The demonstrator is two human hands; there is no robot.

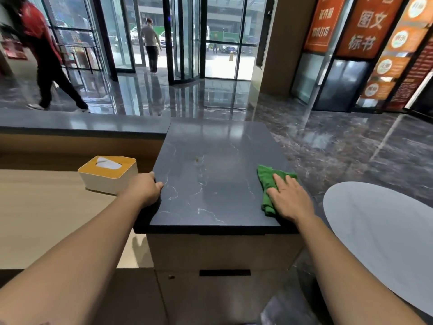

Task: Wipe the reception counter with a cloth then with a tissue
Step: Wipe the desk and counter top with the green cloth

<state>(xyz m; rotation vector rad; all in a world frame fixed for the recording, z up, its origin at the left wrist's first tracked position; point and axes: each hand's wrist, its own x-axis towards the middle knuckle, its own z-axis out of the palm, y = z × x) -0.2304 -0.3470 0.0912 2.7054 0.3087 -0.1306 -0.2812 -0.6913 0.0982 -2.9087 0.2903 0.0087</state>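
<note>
Green and single, the cloth lies near the right edge of the marbled worktop, pressed flat under our right grip, whose fingers are straight. Our left grip clasps that top's left edge, thumb above, the other fingers hidden. One tissue box sits on the wooden worktop, showing one tissue. We count two people beyond, the left one blurred and cut off.
</note>
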